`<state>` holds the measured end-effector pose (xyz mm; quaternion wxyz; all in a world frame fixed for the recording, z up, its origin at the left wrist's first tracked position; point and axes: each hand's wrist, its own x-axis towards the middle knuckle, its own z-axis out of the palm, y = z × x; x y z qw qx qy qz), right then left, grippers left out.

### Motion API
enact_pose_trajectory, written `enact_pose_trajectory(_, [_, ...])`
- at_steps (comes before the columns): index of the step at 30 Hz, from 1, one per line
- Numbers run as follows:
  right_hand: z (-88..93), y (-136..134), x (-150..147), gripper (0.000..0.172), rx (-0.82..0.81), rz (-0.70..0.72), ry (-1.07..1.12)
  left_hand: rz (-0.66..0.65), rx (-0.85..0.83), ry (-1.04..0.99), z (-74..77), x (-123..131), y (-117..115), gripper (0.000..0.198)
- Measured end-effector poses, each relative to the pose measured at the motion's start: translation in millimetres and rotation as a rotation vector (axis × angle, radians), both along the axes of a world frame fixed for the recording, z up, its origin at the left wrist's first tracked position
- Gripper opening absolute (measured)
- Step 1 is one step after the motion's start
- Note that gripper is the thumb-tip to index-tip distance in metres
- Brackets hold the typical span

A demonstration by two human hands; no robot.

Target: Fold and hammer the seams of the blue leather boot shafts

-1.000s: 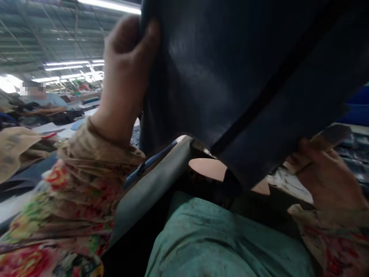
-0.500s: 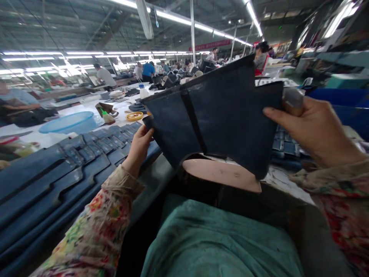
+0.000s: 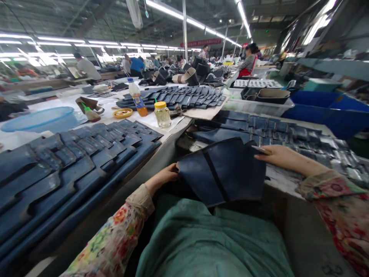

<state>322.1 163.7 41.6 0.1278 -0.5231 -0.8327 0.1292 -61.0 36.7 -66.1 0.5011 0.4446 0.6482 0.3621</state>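
Note:
A dark blue leather panel [image 3: 236, 173] with a black strip across it hangs low over my green-covered lap. My left hand [image 3: 164, 176] pinches its left corner between thumb and fingers. On the opposite side, my right hand [image 3: 272, 154] is closed at the panel's upper right edge. A thin, greyish flat tool [image 3: 261, 149] shows at the right fingertips; its kind is hard to make out. The panel's lower edge dips towards the green cloth [image 3: 213, 234]. Overlapping blue panels [image 3: 77, 154] lie in rows to the left of my left hand.
More overlapping panels [image 3: 291, 134] lie on the right. Ahead stand a yellow-lidded jar [image 3: 162, 115], a bottle with orange liquid [image 3: 137, 98] and a yellow dish [image 3: 122, 113]. A blue basin [image 3: 40, 119] sits left, a blue bin [image 3: 323, 111] right. People work farther back.
Both hands have lowered the panel from in front of my view towards my lap, tilting it flatter. The pale rounded board beneath it is now hidden, and the jar has come into view.

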Motion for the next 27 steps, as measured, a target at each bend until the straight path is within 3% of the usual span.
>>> enact_pose_trajectory(3, [-21.0, -1.7, 25.7, 0.017, -0.164, -0.041, -0.16, -0.002, 0.009, 0.088, -3.0, 0.8, 4.4, 0.044])
enact_pose_trajectory(6, [-26.1, -9.3, 38.5, 0.015, -0.152, -0.1, -0.165, 0.101, 0.124, 0.234, 3.4, -7.6, 14.8, 0.044])
enact_pose_trajectory(8, [-23.2, -14.5, 37.5, 0.026, -0.074, -0.115, -0.085, 0.147, 0.25, 0.337, 12.0, -7.6, 23.7, 0.042])
enact_pose_trajectory(11, [-17.8, -16.4, 23.2, 0.038, 0.134, -0.062, 0.102, 0.092, 0.428, 0.468, 29.1, 12.3, 37.8, 0.039])
enact_pose_trajectory(14, [-22.9, -12.4, 4.1, 0.034, 0.196, 0.05, 0.091, -0.059, 0.544, 0.588, 43.4, 51.7, 49.9, 0.036])
enact_pose_trajectory(17, [-47.5, -16.1, -4.2, 0.033, 0.172, 0.107, 0.007, -0.203, 0.602, 0.688, 44.6, 92.2, 54.0, 0.037])
enact_pose_trajectory(20, [-88.7, -38.9, 3.7, 0.035, 0.226, 0.045, 0.036, -0.298, 0.611, 0.748, 31.1, 118.4, 46.0, 0.037])
enact_pose_trajectory(24, [-135.2, -85.3, 20.2, 0.041, 0.271, -0.02, 0.17, -0.371, 0.614, 0.858, 11.4, 128.2, 28.6, 0.042])
enact_pose_trajectory(27, [-143.7, -106.7, 19.3, 0.042, 0.274, -0.052, 0.208, -0.375, 0.636, 0.975, 9.5, 130.9, 23.7, 0.041])
